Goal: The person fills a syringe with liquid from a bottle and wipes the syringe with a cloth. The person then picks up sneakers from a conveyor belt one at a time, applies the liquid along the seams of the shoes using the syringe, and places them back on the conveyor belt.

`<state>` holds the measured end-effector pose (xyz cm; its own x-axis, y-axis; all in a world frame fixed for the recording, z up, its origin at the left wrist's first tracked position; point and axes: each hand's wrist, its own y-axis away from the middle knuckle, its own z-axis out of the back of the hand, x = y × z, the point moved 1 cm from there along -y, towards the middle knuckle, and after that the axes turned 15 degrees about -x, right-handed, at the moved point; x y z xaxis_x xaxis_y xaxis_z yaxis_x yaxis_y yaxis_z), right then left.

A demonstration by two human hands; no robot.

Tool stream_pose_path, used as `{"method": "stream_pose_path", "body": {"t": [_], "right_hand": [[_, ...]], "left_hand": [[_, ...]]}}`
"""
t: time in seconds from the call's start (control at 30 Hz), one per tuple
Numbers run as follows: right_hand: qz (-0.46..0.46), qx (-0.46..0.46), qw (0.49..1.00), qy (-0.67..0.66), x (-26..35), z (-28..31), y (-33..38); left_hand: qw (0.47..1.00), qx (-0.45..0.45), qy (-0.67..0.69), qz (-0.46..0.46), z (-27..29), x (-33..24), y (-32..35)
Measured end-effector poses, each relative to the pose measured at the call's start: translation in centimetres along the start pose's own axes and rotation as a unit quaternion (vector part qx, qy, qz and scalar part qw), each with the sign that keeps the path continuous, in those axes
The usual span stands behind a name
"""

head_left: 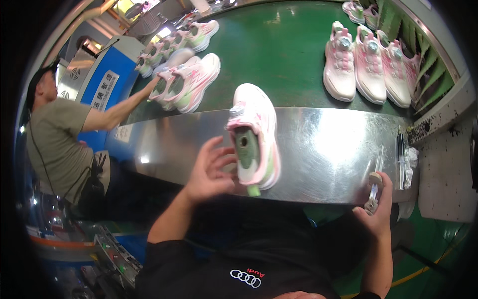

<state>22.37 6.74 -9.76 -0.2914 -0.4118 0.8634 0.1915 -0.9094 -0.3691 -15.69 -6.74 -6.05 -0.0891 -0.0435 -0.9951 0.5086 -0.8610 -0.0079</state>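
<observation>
A white and pink sneaker with a dial on its upper and a green heel tab is in front of me at the metal table edge, toe pointing away. Its outline is slightly blurred. Beside its left side is my left hand, fingers spread and curved; whether the fingertips touch the shoe I cannot tell. My right hand, off to the right past the table's front edge, grips a small tool with a round tan end and a shiny middle. The tool's exact kind is unclear.
Matching sneakers stand in a row on the green belt at the right. More sneakers stand at the left, where a co-worker's arm reaches. Dark sticks and crumpled white material lie by the right wall.
</observation>
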Motion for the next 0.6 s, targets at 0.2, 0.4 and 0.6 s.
{"method": "stream_pose_path", "body": {"t": [0.2,0.4,0.6], "right_hand": [[-0.143,0.023,0.985,-0.092,1.3,0.5,1.0],[-0.137,0.027,0.985,-0.101,2.3,0.5,1.9],[-0.130,0.022,0.988,-0.085,4.5,0.9,1.9]], "left_hand": [[0.986,-0.096,0.070,0.115,0.1,2.4,-13.5],[0.981,-0.007,-0.163,0.103,-1.3,4.8,-18.8],[0.990,0.008,0.130,0.059,-7.4,-1.8,-14.6]]}}
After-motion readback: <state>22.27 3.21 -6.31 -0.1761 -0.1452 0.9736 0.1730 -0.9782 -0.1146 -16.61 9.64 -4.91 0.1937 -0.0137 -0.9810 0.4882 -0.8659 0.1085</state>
